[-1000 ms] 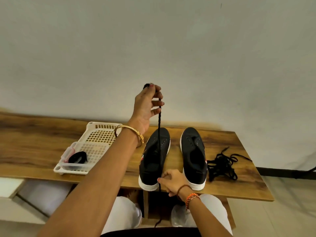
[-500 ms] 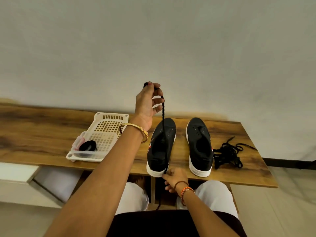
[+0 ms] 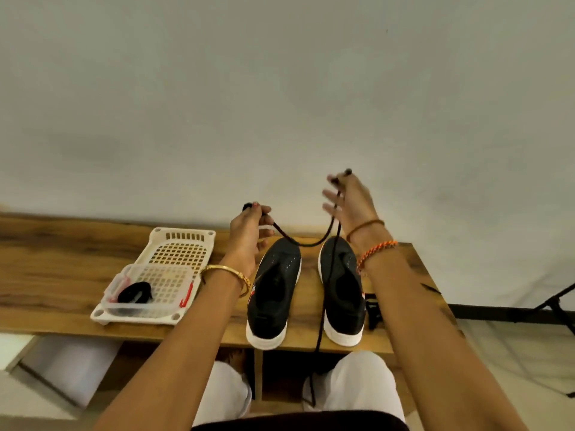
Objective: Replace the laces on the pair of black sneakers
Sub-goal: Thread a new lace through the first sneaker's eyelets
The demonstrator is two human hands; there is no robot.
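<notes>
At the far left of the wooden surface [image 3: 46, 275] sits a white perforated plastic tray [image 3: 180, 244], and in its near end a small clear container with red clasps [image 3: 149, 290] holds a coiled black lace [image 3: 135, 293].

The left hand [image 3: 249, 231], with a gold bangle [image 3: 225, 273] on its wrist, is raised above the toe of the left sneaker; its grip is pinched on one end of a black lace [image 3: 311, 243], whose tip pokes out above the thumb. From there the lace sags in a shallow curve over both toes, rises to the right hand [image 3: 351, 203], and then drops in a long strand in front of the right sneaker, past the surface's edge, between the person's knees.

The left sneaker [image 3: 275, 293] and right sneaker [image 3: 342, 290] stand side by side, toes toward the wall, black uppers with white soles, their eyelet rows bare. A small red-and-white mark on the left sneaker's side is too blurred to read.

The right hand, wearing thread bracelets [image 3: 375, 251], pinches the lace high, the other fingers spread loosely. Beyond the right forearm, part of a tangle of black laces [image 3: 371, 309] lies on the surface.
</notes>
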